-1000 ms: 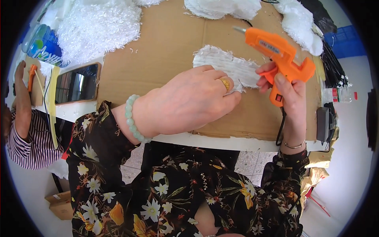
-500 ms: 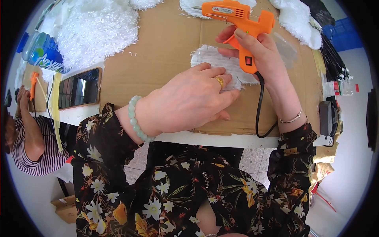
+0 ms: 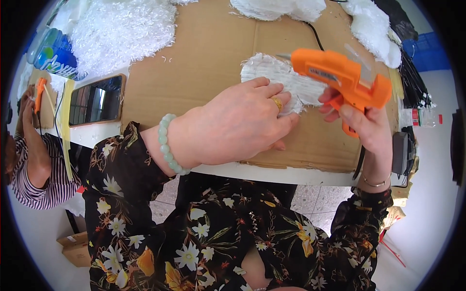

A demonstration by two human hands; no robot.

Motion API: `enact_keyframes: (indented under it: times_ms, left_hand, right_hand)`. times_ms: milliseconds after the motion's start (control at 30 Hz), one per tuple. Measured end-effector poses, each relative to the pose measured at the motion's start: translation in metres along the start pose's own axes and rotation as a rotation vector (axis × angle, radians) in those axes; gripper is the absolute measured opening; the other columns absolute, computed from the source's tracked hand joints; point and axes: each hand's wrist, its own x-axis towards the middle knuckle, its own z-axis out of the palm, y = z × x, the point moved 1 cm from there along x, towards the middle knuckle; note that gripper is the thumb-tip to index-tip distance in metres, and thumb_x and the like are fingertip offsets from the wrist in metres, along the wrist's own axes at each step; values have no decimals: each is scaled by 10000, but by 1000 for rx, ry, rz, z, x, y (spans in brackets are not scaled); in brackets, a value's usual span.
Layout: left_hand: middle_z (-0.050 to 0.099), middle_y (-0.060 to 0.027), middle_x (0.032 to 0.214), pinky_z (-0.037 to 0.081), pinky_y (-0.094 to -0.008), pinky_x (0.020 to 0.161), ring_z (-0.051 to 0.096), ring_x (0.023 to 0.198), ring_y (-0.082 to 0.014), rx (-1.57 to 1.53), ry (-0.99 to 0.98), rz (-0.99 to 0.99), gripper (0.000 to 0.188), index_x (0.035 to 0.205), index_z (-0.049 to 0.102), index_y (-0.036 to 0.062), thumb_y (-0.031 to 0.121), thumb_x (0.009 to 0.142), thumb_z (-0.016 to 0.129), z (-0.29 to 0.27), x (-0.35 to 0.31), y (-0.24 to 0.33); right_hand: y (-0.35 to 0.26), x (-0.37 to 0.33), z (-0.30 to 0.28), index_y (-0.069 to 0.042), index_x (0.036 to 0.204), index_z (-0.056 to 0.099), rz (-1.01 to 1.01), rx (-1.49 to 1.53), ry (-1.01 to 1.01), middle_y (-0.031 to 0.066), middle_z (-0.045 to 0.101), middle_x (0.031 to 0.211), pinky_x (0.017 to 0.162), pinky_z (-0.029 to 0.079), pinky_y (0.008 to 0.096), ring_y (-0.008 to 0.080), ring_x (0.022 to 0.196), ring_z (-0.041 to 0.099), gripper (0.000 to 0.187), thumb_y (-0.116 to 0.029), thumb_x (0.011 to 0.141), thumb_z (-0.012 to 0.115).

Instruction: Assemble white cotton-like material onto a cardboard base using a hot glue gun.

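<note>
My right hand (image 3: 366, 123) is wrapped round the grip of an orange hot glue gun (image 3: 335, 72). Its metal nozzle points left, over the right part of a white shaggy fabric piece (image 3: 272, 68). That piece lies on a sheet of brown cardboard (image 3: 194, 63), partly covered by my left hand (image 3: 242, 121). The left hand is palm down, its fingers stretched over the fabric's lower left edge; the thumb is mostly hidden. From the gun's grip a black cord hangs down past my right wrist.
White shaggy material (image 3: 124, 34) is heaped at the far left, beside a phone (image 3: 97, 101) and a blue-labelled bottle (image 3: 56, 53). Other white pieces (image 3: 276, 7) lie along the back. At the left, a co-worker in a striped top (image 3: 41, 174) holds another orange glue gun (image 3: 40, 94).
The glue gun has moved right and toward me in my right hand, its nozzle now over the fabric piece. My left hand stays on the piece. The view has shifted slightly.
</note>
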Motion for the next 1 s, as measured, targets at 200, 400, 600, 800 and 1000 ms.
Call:
enact_keyframes:
  times_ms: [200, 400, 600, 800, 1000]
  left_hand:
    - [579, -125, 864, 458, -332, 768, 569, 880, -250, 91, 160, 61, 336, 929, 606, 10, 294, 751, 640, 8, 1, -2]
    - [584, -118, 834, 461, -331, 761, 574, 876, -250, 88, 189, 55, 330, 921, 605, 11, 297, 759, 640, 7, -1, 0]
    - [589, -126, 831, 464, -335, 758, 579, 867, -252, 87, 184, 62, 314, 910, 603, 12, 288, 765, 638, 10, -1, -3]
    - [569, -203, 1106, 441, -392, 909, 547, 1074, -337, 21, 6, -8, 422, 1073, 570, 25, 310, 769, 643, 3, 1, 0]
    - [572, -199, 1102, 440, -394, 914, 545, 1077, -337, -2, 1, -15, 426, 1071, 562, 25, 307, 764, 650, 3, 2, -1]
  right_hand:
    - [3, -4, -3, 3, 1137, 537, 52, -184, -34, 79, 603, 978, 615, 463, 230, 109, 787, 567, 350, -155, 831, 600]
    - [2, 7, 5, -14, 1042, 565, 16, -285, -106, 10, 584, 913, 535, 366, 173, 27, 655, 454, 216, -94, 842, 577]
    - [6, 9, 4, -24, 1014, 573, 25, -343, -87, -18, 571, 877, 512, 343, 163, 10, 617, 434, 181, -102, 850, 578]
    - [7, 11, 5, -28, 990, 577, 19, -388, -82, -31, 558, 820, 495, 327, 161, 5, 589, 422, 155, -86, 846, 574]
    - [9, 13, 5, -25, 969, 579, -9, -419, -72, -35, 546, 787, 498, 334, 175, 12, 584, 423, 136, -76, 843, 570]
